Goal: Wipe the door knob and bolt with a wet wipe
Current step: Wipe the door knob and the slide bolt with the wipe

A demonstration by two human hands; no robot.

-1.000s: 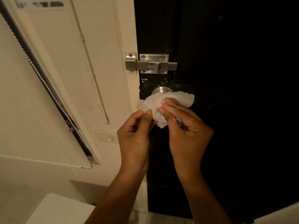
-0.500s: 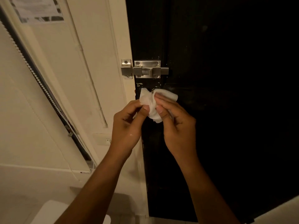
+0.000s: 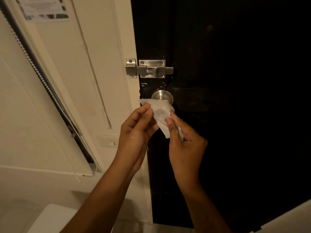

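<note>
A round steel door knob (image 3: 161, 96) sticks out of the black door (image 3: 235, 98), its lower part hidden behind a white wet wipe (image 3: 159, 111). Above the knob, a steel slide bolt (image 3: 151, 68) spans the door edge and the cream frame. My left hand (image 3: 136, 132) pinches the wipe's left edge between thumb and fingers. My right hand (image 3: 183, 143) pinches its right and lower part. The wipe is stretched between both hands just in front of and below the knob, with a faint grey smudge in its middle.
A cream wall with a light switch (image 3: 109, 142) lies left of the door frame. A roller blind with a bead chain (image 3: 42, 76) hangs at the left. A paper notice (image 3: 43, 9) is taped up top. A white surface (image 3: 50, 219) sits at bottom left.
The bunched wipe has been spread flat between both hands, and the knob, covered half a second ago, shows again above it. The view has also shifted.
</note>
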